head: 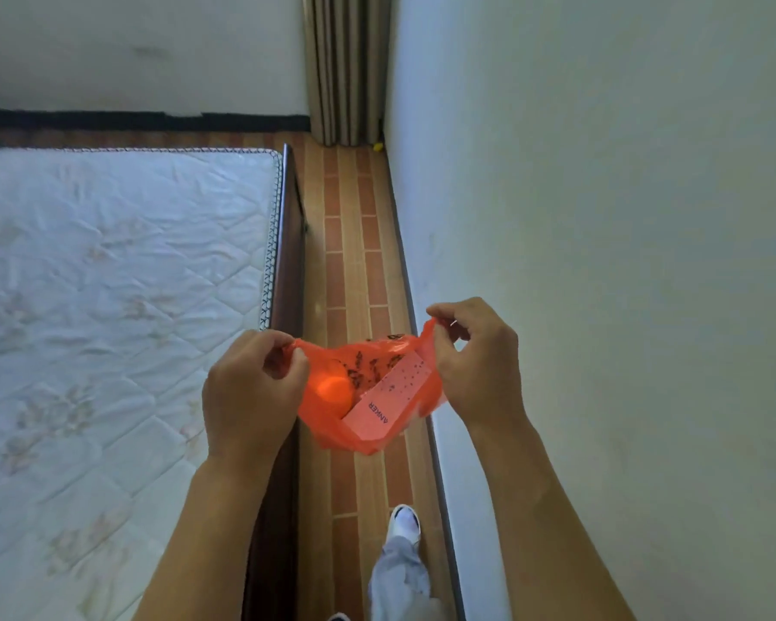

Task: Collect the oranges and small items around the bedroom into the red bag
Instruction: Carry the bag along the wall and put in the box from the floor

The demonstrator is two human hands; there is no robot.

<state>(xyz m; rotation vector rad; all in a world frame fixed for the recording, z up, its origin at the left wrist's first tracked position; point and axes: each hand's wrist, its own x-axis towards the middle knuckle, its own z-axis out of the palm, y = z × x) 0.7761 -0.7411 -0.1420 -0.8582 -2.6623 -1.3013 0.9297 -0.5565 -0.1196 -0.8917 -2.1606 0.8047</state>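
Head view: 2 bare hands hold a thin red plastic bag (368,434) up in the air, over the strip of floor betw. the bed & the wall. The left hand (247,387) pinches the bag's left top edge w/ thumb & fingers. The right hand (478,367) pinches the right top edge the same way. The bag's mouth is pulled wide betw. them & it sags down in the middle.

Inside the bag, on the left, sits 1 orange (332,391), round & bright. Just right of it lies a flat white box (388,398) w/ the word ANKER on it, tilted, its far end near the right hand. Dark print marks show on the bag's far side.

Left of the hands is a bare white quilted mattress (108,284) on a dark wood bed frame (287,244). The floor (355,244) has brown brick-like tiles. A pale wall (601,195) runs along the right. Far off, a beige curtain (348,65) hangs in the corner, & a small yellow thing (377,146) lies on the floor by it; can't tell what it is.

Near the bottom, a leg in light grey trousers (399,575) & a white shoe (405,522) stand on the floor.
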